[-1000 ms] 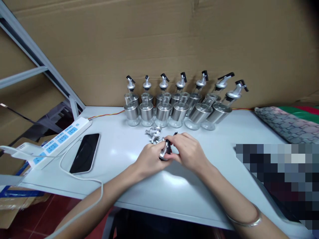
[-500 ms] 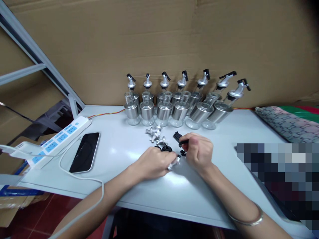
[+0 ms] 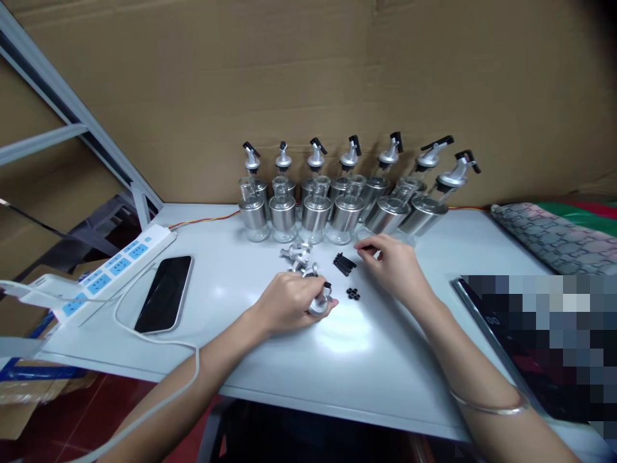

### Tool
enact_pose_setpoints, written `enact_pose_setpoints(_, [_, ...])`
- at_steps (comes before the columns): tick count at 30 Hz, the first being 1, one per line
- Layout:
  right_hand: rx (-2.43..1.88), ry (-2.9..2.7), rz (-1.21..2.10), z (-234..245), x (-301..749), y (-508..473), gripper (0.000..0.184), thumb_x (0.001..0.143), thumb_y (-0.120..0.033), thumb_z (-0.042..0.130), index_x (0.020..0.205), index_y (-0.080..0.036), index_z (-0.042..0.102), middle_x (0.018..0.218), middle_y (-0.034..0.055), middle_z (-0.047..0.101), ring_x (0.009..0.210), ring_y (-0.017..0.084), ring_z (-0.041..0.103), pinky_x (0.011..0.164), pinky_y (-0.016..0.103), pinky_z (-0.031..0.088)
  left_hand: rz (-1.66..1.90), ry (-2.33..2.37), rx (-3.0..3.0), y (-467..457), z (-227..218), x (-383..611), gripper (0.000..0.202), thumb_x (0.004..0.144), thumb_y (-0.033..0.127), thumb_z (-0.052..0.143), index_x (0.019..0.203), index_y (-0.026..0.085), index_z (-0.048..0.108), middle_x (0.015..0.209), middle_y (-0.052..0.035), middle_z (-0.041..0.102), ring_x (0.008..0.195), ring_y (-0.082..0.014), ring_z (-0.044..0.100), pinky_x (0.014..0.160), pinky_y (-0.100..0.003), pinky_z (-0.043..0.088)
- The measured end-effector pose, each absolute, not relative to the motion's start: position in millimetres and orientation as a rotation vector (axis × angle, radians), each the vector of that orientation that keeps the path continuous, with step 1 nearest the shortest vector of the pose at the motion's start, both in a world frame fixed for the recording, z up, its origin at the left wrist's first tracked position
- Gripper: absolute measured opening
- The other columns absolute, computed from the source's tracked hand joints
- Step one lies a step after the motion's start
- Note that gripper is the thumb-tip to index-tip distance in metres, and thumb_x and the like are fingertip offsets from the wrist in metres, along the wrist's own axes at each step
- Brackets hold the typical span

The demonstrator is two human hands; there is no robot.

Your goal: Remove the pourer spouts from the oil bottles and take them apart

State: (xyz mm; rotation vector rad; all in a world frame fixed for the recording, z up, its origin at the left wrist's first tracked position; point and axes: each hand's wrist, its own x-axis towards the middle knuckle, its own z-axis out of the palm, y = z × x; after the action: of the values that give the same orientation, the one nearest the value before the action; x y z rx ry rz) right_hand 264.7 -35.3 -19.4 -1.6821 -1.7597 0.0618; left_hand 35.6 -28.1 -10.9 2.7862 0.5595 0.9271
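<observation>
A silver pourer spout [image 3: 319,303] with a small black tip is in my left hand [image 3: 285,301], whose fingers are wrapped round it. My right hand [image 3: 398,267] hovers just right of a small heap of black levers [image 3: 344,263]. Its thumb and forefinger are bent, tips slightly apart, and I see nothing between them. Below the levers lies a cluster of small black rings or caps [image 3: 353,294]. Several loose silver spouts [image 3: 297,254] lie beyond my left hand, partly covered by it.
Steel-and-glass bottles [image 3: 282,215] stand in two rows, the back ones topped with pourers [image 3: 348,154]. At left are a phone [image 3: 164,294], a power strip [image 3: 116,273] and a white cable [image 3: 193,370] crossing my left forearm. A dark-screened device [image 3: 511,341], partly pixelated, and patterned fabric [image 3: 549,235] lie right.
My right hand has moved up and right, off the black pieces, uncovering the levers and the small black cluster. My left hand has turned slightly, showing more of the spout.
</observation>
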Motion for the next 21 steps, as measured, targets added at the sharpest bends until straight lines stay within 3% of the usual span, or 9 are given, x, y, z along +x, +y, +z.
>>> enact_pose_setpoints(5, [-1.786, -1.871, 0.099, -27.6, 269.5, -32.8, 0.02, 0.075, -0.007, 0.053, 0.082, -0.014, 0.071, 0.091, 0.0096, 0.068, 0.08, 0.022, 0.064, 0.075, 0.032, 0.048, 0.953, 0.571, 2.798, -28.3, -10.1, 36.9, 0.022, 0.088, 0.029, 0.049, 0.072, 0.016, 0.053, 0.057, 0.0016, 0.06, 0.049, -0.0115, 0.057, 0.05, -0.023, 0.041])
enact_pose_setpoints(11, [-1.795, -2.016, 0.219, -22.3, 271.3, -35.6, 0.028, 0.076, -0.011, 0.054, 0.101, -0.012, 0.068, 0.103, 0.0122, 0.07, 0.094, 0.027, 0.064, 0.083, 0.036, 0.049, 0.982, 0.573, 2.796, -27.2, -8.8, 37.2, 0.021, 0.088, 0.028, 0.049, 0.071, 0.016, 0.053, 0.056, 0.002, 0.06, 0.047, -0.0105, 0.054, 0.049, -0.022, 0.04])
enact_pose_setpoints(16, [-1.776, -1.994, 0.234, -24.3, 270.2, -36.9, 0.04, 0.078, -0.004, 0.042, 0.109, -0.012, 0.064, 0.099, 0.0118, 0.07, 0.092, 0.026, 0.065, 0.083, 0.037, 0.049, 1.012, 0.593, 2.808, -25.2, -7.9, 35.5, 0.021, 0.088, 0.029, 0.049, 0.071, 0.016, 0.053, 0.056, 0.0023, 0.059, 0.047, -0.01, 0.053, 0.048, -0.022, 0.038])
enact_pose_setpoints(21, [-1.68, -1.988, 0.353, -25.1, 264.5, -37.1, 0.045, 0.077, -0.003, 0.039, 0.115, -0.013, 0.06, 0.098, 0.0104, 0.07, 0.09, 0.023, 0.065, 0.082, 0.036, 0.051, 1.029, 0.598, 2.829, -24.5, -6.9, 35.0, 0.022, 0.089, 0.03, 0.048, 0.071, 0.017, 0.052, 0.055, 0.0027, 0.059, 0.046, -0.0097, 0.053, 0.047, -0.022, 0.037])
